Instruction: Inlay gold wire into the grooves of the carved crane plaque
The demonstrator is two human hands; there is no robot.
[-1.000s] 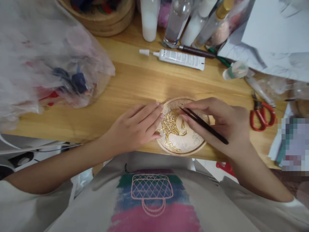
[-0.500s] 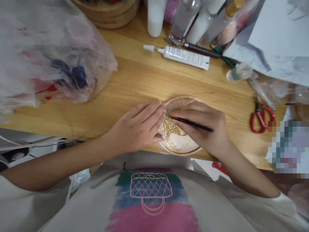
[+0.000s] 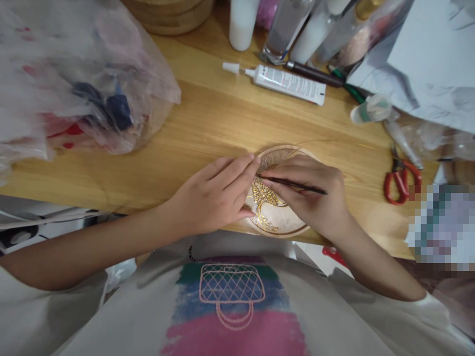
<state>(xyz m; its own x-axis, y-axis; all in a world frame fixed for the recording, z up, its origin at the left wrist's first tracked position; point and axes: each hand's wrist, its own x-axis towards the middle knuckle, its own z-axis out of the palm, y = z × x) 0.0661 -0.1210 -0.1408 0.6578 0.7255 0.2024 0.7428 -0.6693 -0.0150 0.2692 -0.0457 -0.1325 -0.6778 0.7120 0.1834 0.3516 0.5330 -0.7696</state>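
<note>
A round, pale disc with a wooden rim [image 3: 293, 230] lies at the table's front edge. Raised gold wire lines on it form a scaly, fish-like figure [image 3: 269, 198]. My left hand [image 3: 218, 195] rests over the disc's left side, fingers stretched out and lying close together. Pinched in my right hand [image 3: 317, 190] is a pair of slim dark tweezers [image 3: 297, 184], tips down on the disc close to my left fingertips. The right hand covers the disc's right part. A thin gold wire [image 3: 365, 145] shows on the table just beyond it.
A capped white glue tube [image 3: 291, 84] lies behind the disc, near a dark-handled tool [image 3: 315, 74] and several bottles [image 3: 243, 29]. Red-handled pliers [image 3: 397, 183] are at the right. A clear plastic bag [image 3: 148, 104] fills the left; a round wooden container [image 3: 174, 20] stands behind.
The view has shifted slightly. My left fingertips have slid a little right, and the tweezers lie at a slightly different angle. The right hand still grips them over the disc.
</note>
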